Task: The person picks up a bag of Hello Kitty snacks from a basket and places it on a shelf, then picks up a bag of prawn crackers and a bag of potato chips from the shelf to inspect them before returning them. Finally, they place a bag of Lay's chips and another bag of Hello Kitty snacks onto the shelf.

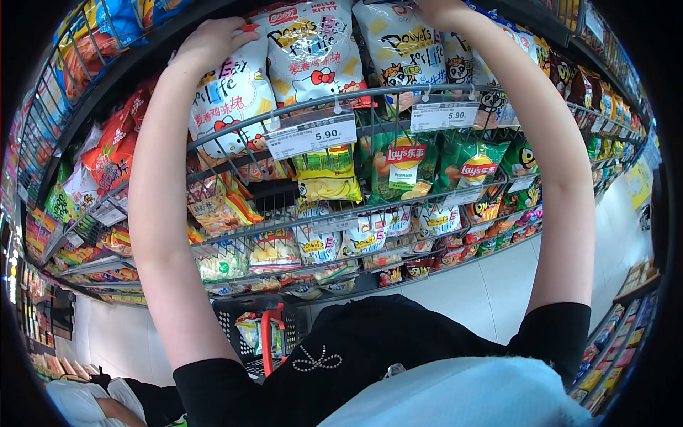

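Observation:
My left hand (pixel 217 41) is at the top of a white Hello Kitty snack bag (pixel 233 92) on the upper rack, its fingers closed on the bag's upper edge. Beside it stands a second Hello Kitty snack bag (pixel 313 53), upright and facing me. My right hand (pixel 435 11) reaches to the top of a white snack bag with a cartoon cow (pixel 402 50); the frame's top edge cuts the hand off and its fingers are mostly hidden. More white bags with a panda (pixel 459 60) stand under my right forearm.
Price tags (pixel 313 135) hang along the wire rack's front. Below are green Lay's bags (pixel 402 167) and lower racks of snacks. A black shopping basket with a red handle (pixel 269 338) holds packets near my body. Another person's white clothing (pixel 85 406) shows at lower left.

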Tool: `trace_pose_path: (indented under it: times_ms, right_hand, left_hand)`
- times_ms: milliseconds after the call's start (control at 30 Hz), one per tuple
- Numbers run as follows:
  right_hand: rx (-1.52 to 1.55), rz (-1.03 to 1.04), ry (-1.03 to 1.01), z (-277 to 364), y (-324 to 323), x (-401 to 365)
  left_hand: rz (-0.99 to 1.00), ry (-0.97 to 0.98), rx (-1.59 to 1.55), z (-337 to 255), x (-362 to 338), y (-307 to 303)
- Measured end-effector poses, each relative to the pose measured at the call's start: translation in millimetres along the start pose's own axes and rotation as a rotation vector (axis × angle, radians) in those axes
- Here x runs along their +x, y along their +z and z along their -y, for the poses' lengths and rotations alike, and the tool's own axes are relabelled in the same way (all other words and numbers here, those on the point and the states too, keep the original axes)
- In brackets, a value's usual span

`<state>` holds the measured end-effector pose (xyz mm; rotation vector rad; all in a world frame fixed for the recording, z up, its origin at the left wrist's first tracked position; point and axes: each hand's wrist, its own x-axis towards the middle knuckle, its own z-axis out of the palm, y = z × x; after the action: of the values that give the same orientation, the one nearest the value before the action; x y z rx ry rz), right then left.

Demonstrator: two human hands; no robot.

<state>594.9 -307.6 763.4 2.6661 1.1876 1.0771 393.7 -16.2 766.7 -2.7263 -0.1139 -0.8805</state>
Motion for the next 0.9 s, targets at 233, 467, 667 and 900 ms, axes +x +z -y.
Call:
trace_pose_path:
  times_ms: [233, 467, 667, 900]
  right_hand:
    - [0.028, 0.283, -0.123, 5.3, -21.6, 5.2]
    - [0.052, 0.510, 0.027, 31.0, -43.3, 8.2]
    - [-0.009, 0.528, -0.049, 27.9, -36.1, 20.0]
    - [0.108, 0.480, -0.014, 28.4, -50.3, 3.3]
  left_hand:
    - [-0.109, -0.066, -0.001, 1.6, -2.4, -6.6]
    - [0.002, -0.040, -0.037, -75.9, -11.8, -38.7]
    - [0.094, -0.095, -0.037, -83.4, 23.2, -14.1]
    - [0.113, -0.103, -0.024, -78.1, 26.5, -2.2]
